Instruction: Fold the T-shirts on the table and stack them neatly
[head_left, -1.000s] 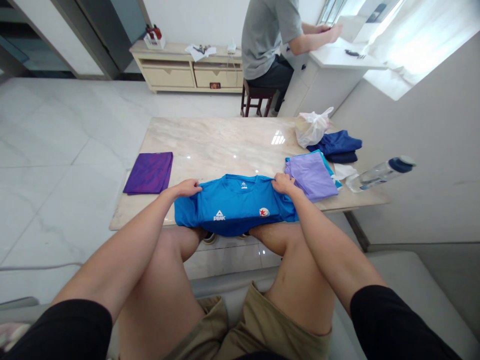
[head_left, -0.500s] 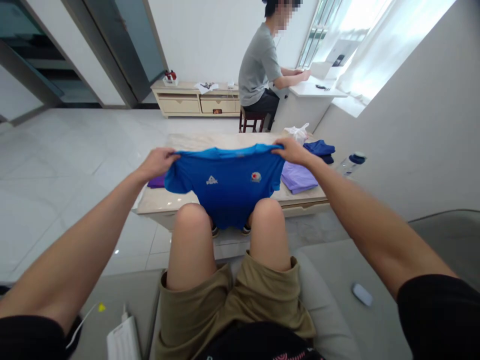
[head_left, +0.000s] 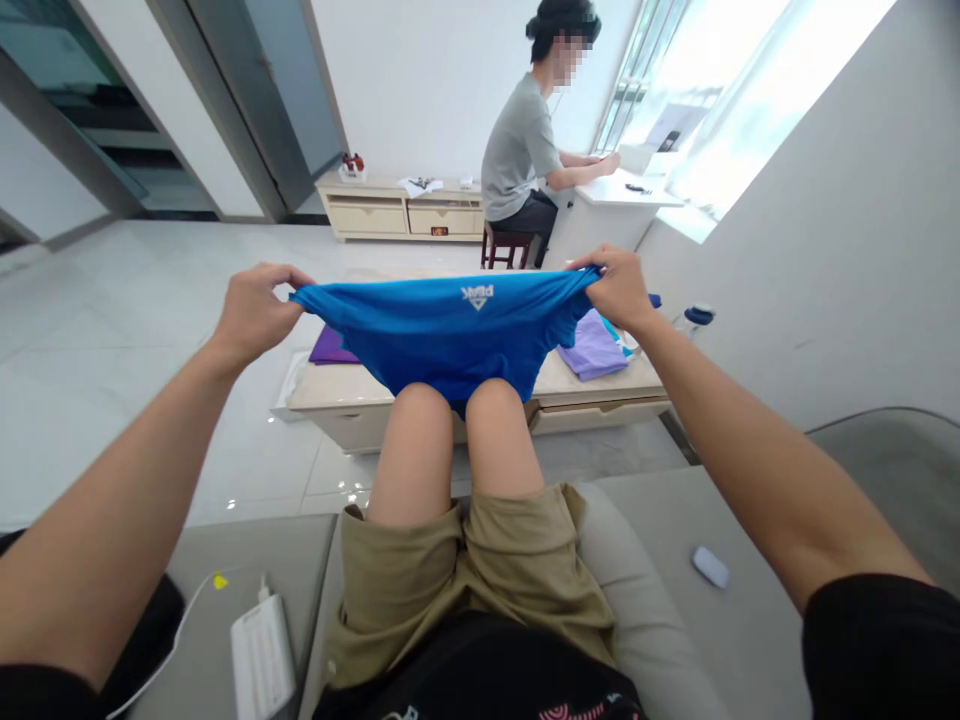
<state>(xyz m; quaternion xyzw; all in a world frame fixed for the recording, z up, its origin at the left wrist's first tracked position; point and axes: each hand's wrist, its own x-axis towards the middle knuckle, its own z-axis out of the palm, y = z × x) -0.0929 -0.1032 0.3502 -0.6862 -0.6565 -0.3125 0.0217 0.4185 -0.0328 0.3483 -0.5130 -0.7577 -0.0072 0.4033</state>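
Observation:
A blue T-shirt (head_left: 450, 325) is stretched sideways between my hands, above and in front of my knees. Its white logo appears upside down near the upper edge, and the lower part of the cloth hangs behind my knees. My left hand (head_left: 259, 310) pinches the left upper corner. At the right upper corner, my right hand (head_left: 616, 285) grips the cloth in its fingers. Beyond the shirt, a purple folded cloth (head_left: 331, 347) lies on the low table (head_left: 637, 375) at left, and a lilac folded garment (head_left: 594, 350) lies near my right hand.
A clear bottle with a blue cap (head_left: 699, 315) stands beyond my right forearm. A white power bank (head_left: 262, 655) with a cable and a small pale case (head_left: 710, 567) lie on the grey sofa (head_left: 645, 500). Another person (head_left: 517, 150) sits at a white desk (head_left: 626, 190).
My hands have moved farther apart, pulling the shirt wider. The shirt has turned over: its front logo and round badge gave way to an upside-down logo at the upper edge.

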